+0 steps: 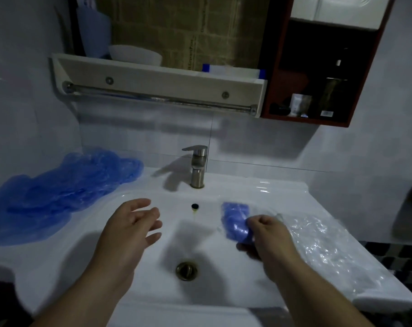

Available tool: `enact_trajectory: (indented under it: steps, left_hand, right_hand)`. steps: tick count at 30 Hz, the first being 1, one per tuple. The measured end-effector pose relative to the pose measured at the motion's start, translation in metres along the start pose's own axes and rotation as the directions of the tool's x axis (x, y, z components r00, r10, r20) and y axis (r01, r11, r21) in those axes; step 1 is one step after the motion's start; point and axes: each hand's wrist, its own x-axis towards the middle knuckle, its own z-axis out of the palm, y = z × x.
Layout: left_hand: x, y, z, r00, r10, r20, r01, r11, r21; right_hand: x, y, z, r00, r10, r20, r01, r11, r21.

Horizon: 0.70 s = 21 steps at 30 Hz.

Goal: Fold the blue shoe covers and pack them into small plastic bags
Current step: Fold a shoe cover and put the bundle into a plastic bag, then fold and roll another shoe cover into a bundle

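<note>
Head view lays the whole job out, and we read it against the tap [197,166]. Far left of the tap, a large loose heap of blue shoe covers [65,185] lies unfolded on the white worktop [259,187], so we judge most of the work is yet to do. Below and just left of the tap, our left hand [131,223] hovers over the basin [207,237] with fingers spread and relaxed, its grip holding nothing. Below and right of the tap, a folded bundle [234,218] of blue cover sits compact in our right hand [268,234], whose grip is closed around its lower end. A faint sheen of clear film shows around the bundle, but we cannot tell whether it is already inside a bag. Farther right of the tap, a crumpled stack of clear plastic bags [330,251] rests on the worktop. We judge one cover is folded and at the bagging step. We cannot make out any finished packs for certain, and the heap on the left is all left to fold.
</note>
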Motion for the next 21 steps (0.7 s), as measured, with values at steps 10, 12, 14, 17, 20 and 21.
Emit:
enact_trajectory:
  steps: [10,12,14,17,20,21]
  left_hand:
    - [0.033,-0.009,-0.003,0.995,-0.081,-0.058,0.079,0.996,-0.038]
    - [0.035,-0.01,-0.007,0.995,-0.07,-0.075,0.066,0.997,-0.048]
    - [0.036,-0.01,-0.011,0.994,-0.057,-0.091,0.054,0.998,-0.034]
    - [0.033,-0.013,-0.015,0.993,-0.05,-0.108,0.048,0.999,-0.02]
    - [0.026,-0.015,-0.021,0.987,-0.049,-0.151,0.048,0.999,-0.006]
    - [0.025,-0.016,-0.024,0.985,-0.048,-0.168,0.049,0.999,0.003]
  right_hand:
    - [0.133,-0.047,-0.002,0.989,0.093,-0.113,-0.079,0.99,0.12]
    - [0.13,-0.032,0.001,0.98,0.141,-0.142,-0.125,0.986,0.111]
    - [0.119,-0.014,0.007,0.974,0.191,-0.125,-0.173,0.974,0.144]
    - [0.093,0.009,0.02,0.97,0.238,-0.055,-0.222,0.953,0.206]
    - [0.061,0.022,0.03,0.963,0.269,0.018,-0.263,0.923,0.279]
    - [0.05,0.023,0.031,0.96,0.277,0.039,-0.275,0.915,0.293]
